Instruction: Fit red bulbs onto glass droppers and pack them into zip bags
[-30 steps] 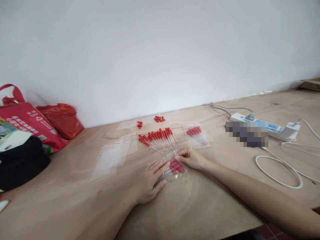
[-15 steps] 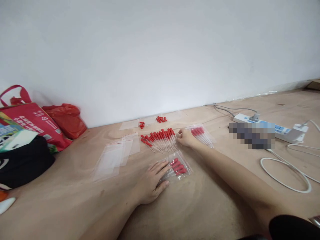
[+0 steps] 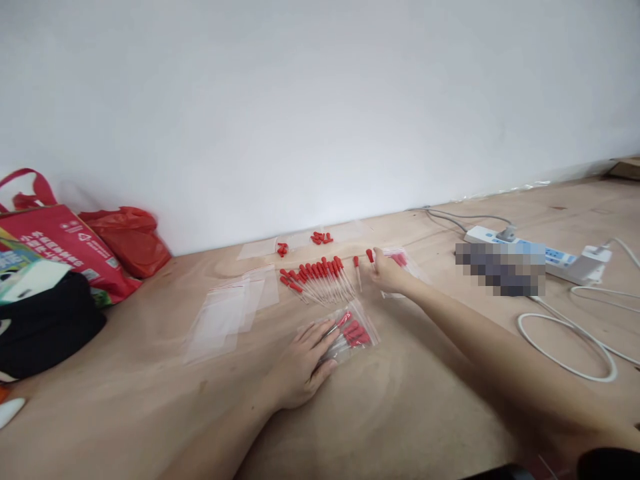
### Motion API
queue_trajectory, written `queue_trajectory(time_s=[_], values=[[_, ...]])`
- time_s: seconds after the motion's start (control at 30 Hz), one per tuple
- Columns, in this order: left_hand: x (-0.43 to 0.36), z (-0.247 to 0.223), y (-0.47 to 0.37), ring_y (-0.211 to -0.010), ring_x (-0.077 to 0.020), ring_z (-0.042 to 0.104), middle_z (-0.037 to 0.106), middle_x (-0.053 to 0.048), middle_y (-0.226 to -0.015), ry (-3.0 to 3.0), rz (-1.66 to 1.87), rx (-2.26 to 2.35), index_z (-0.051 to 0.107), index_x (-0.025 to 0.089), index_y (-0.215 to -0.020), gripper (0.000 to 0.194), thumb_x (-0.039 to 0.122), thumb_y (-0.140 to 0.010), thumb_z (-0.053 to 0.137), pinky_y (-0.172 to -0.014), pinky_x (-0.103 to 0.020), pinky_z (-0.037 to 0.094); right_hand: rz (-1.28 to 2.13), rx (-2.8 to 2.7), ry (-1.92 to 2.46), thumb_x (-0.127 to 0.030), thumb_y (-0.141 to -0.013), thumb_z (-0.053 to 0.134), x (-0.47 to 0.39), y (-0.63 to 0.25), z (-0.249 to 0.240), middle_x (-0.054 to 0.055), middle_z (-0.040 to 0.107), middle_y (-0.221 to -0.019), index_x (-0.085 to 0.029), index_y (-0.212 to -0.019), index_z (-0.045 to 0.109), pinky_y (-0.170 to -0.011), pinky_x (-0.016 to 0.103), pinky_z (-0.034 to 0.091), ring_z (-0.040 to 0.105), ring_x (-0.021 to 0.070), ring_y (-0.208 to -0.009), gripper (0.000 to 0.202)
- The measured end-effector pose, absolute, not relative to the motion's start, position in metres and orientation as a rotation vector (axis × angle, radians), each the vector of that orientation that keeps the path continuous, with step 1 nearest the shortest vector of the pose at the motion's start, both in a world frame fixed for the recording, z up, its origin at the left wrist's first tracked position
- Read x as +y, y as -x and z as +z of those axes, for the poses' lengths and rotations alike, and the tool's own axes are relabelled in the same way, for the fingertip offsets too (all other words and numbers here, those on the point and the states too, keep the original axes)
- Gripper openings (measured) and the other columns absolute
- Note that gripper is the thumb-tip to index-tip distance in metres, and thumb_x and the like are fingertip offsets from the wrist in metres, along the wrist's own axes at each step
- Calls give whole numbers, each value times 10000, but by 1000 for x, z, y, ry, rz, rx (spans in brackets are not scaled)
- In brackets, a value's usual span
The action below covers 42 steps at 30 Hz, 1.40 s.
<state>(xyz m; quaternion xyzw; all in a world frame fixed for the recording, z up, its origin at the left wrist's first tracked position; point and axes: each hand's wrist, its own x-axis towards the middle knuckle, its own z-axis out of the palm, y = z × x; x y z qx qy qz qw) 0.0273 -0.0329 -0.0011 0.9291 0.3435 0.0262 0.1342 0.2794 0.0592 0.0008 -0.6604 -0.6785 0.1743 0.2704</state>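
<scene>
My left hand [image 3: 310, 360] lies with fingers stretched and thumb apart over a clear zip bag [image 3: 369, 325] holding several red-bulbed droppers. Beyond it, my right hand [image 3: 387, 272] is closed at a glass dropper [image 3: 371, 256], whose red bulb shows left of the fingertips; its stem is mostly hidden. A single dropper [image 3: 356, 262] lies just left of that one. Farther left, several more droppers [image 3: 320, 270] are fanned side by side, bulbs toward the wall. Partly behind my right hand is another zip bag [image 3: 415, 267] with red-bulbed droppers.
Flat clear bags [image 3: 220, 320] overlap on the table at left. Loose red bulbs [image 3: 321, 238] lie near the wall. A power strip [image 3: 480, 235] and white cable [image 3: 565, 379] occupy the right side. Red bags [image 3: 133, 243] and a black cloth item [image 3: 55, 327] stand at far left.
My right hand has moved right from the end of the dropper row, and two droppers now lie apart from the row. My left hand stays on the bag.
</scene>
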Motion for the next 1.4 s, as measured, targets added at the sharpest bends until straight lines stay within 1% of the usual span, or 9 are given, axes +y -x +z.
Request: queue_trajectory(time_s=[0.1,0.17,0.47,0.73,0.87,1.0,1.13,1.27,1.4], values=[[-33,-1,-27,-1284,-230,206,232,-67,-1407,-2698,106,989,270,216,-1326,469,337,-879,341,-1036,-472,219,713,-1527,1506,-160,-688,485,38,-293,-10,-37,500,-639,-173,-1236,253,-472,247,420,520,120,-475,595],[-33,0,-27,-1283,-236,207,235,-56,-1407,-2700,121,982,276,237,-1323,462,329,-877,351,-1032,-476,224,862,-1321,1351,-206,-682,485,23,-292,-20,-87,446,-622,-223,-1247,173,-390,224,404,461,81,-378,646],[-33,0,-27,-1285,-226,203,224,-44,-1412,-2719,104,982,250,247,-1332,476,321,-874,358,-1035,-457,223,1070,-867,1112,-372,-638,571,1,-263,-32,-101,475,-600,-252,-978,252,-481,268,498,556,103,-469,482],[-33,0,-28,-1289,-212,194,215,-59,-1415,-2722,51,1000,227,215,-1342,490,339,-879,332,-1043,-442,212,1236,-918,979,-526,-635,565,-8,-252,-37,-79,539,-622,-243,-916,326,-527,261,487,559,90,-494,465],[-33,-2,-27,-1289,-211,195,220,-55,-1413,-2700,56,1015,199,210,-1351,512,352,-878,332,-1049,-437,202,1274,-1010,1036,-495,-611,609,-11,-252,-36,-66,519,-578,-200,-821,469,-510,221,457,526,72,-492,388],[-33,-2,-28,-1287,-211,199,224,-57,-1412,-2684,73,1026,173,197,-1357,535,350,-872,340,-1051,-429,206,1364,-1191,1107,-421,-601,652,-13,-255,-32,-44,553,-608,-168,-846,558,-376,177,344,409,30,-389,364],[-34,-1,-28,-1288,-211,196,231,-69,-1408,-2676,61,1037,187,175,-1354,536,361,-872,332,-1053,-426,200,1428,-1308,1123,-372,-562,703,-12,-258,-30,-13,587,-771,-175,-877,519,-341,155,317,423,17,-400,414],[-34,-2,-27,-1289,-212,192,221,-57,-1413,-2673,61,1046,178,201,-1356,534,365,-872,332,-1048,-438,205,1439,-1374,1159,-371,-598,680,-6,-256,-34,-48,556,-655,-185,-778,450,-310,154,293,372,11,-339,346],[-34,-3,-27,-1289,-213,192,218,-54,-1414,-2676,59,1046,167,211,-1359,537,355,-870,338,-1047,-443,201,1362,-1350,1211,-389,-615,661,-1,-252,-38,-58,525,-576,-184,-734,440,-301,160,279,380,29,-338,324]])
